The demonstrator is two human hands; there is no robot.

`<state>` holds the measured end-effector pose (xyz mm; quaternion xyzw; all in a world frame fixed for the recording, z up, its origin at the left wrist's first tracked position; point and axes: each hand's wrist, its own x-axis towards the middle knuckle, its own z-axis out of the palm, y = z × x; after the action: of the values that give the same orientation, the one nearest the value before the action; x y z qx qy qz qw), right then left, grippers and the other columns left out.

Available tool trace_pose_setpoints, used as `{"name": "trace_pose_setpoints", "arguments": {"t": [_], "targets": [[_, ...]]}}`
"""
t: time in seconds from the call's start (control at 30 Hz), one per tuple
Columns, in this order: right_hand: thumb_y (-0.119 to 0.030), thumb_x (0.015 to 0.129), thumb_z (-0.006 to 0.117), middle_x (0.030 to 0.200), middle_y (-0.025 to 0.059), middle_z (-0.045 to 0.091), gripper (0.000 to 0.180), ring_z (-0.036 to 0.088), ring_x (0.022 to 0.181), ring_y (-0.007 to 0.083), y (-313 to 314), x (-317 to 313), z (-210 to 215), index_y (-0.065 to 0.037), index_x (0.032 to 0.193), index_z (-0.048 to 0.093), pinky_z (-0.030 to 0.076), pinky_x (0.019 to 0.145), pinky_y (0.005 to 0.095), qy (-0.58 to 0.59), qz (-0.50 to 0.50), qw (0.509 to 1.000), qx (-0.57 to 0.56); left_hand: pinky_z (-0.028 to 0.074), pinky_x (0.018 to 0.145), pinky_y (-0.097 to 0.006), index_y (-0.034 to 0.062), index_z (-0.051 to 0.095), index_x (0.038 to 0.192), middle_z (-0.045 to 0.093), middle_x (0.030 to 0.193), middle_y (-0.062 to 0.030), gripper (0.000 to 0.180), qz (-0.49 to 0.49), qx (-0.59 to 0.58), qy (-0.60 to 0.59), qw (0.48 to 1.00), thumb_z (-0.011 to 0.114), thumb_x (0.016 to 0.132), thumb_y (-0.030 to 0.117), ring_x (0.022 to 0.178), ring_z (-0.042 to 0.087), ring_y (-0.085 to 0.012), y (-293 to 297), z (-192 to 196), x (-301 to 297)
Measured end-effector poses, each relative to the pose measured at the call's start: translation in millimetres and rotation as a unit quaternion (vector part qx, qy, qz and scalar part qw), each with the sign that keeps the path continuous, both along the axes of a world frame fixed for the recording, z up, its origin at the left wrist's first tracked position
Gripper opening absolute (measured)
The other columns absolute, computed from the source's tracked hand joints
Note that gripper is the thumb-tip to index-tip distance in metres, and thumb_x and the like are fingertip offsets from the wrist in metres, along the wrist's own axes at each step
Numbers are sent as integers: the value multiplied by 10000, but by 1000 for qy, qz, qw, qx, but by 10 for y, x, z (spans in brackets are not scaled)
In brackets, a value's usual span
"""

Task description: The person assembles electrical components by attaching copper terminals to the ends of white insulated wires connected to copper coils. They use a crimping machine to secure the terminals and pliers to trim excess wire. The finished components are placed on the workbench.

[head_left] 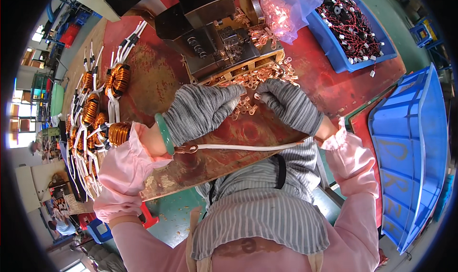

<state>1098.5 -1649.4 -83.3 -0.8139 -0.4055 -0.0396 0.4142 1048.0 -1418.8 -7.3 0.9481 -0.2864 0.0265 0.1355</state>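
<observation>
My left hand point(202, 107), in a grey striped knit glove with a green bangle at the wrist, has its fingers pressed together over loose copper cable lugs point(245, 107). Facing it, my right hand point(291, 106), gloved alike, is closed with thumb and forefinger pinched. Whatever either set of fingertips holds is too small or hidden to name. More lugs point(274, 74) lie heaped just beyond both hands, against the base of a dark metal press point(210, 38). A white sleeved cable point(238, 147) with copper lug ends lies across the table between my wrists, nearer to me.
Several copper-wound coils point(90, 109) with white leads crowd the table's left side. A clear bag of lugs point(281, 16) stands behind the press. At the back right, a blue tray point(329, 45) holds red-black wires. A big blue crate point(405, 148) stands at the right.
</observation>
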Motion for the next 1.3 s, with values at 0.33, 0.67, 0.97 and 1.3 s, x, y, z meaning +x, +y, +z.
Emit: {"name": "trace_pose_setpoints", "arguments": {"t": [0.33,0.67,0.97,1.3], "targets": [[-90,913,522,815,8,602,154,587,690,79,111,153,259,-42,1040,595,522,590,219,405,147,896,111,466,545,-402,47,605,1006,622,766,-156,231,8,-50,-16,999,614,839,206,625,599,-330,12,8,-24],[-75,910,515,787,37,611,162,607,700,105,154,239,346,-24,1044,592,534,593,238,400,174,895,95,449,537,-384,35,585,928,568,704,-158,151,23,-127,97,987,619,831,145,635,585,-356,-13,86,-26],[-128,913,546,807,59,626,185,631,741,126,166,327,332,-10,1049,588,540,644,243,444,238,857,106,476,593,-377,27,627,982,617,796,-152,195,-29,-94,78,992,629,823,140,693,600,-333,30,68,0],[-179,887,601,865,81,644,237,646,751,155,196,208,360,18,1019,589,542,675,261,494,208,829,159,481,632,-354,30,619,1019,631,843,-109,241,-66,-80,105,989,623,842,193,736,621,-230,70,162,29]]}}
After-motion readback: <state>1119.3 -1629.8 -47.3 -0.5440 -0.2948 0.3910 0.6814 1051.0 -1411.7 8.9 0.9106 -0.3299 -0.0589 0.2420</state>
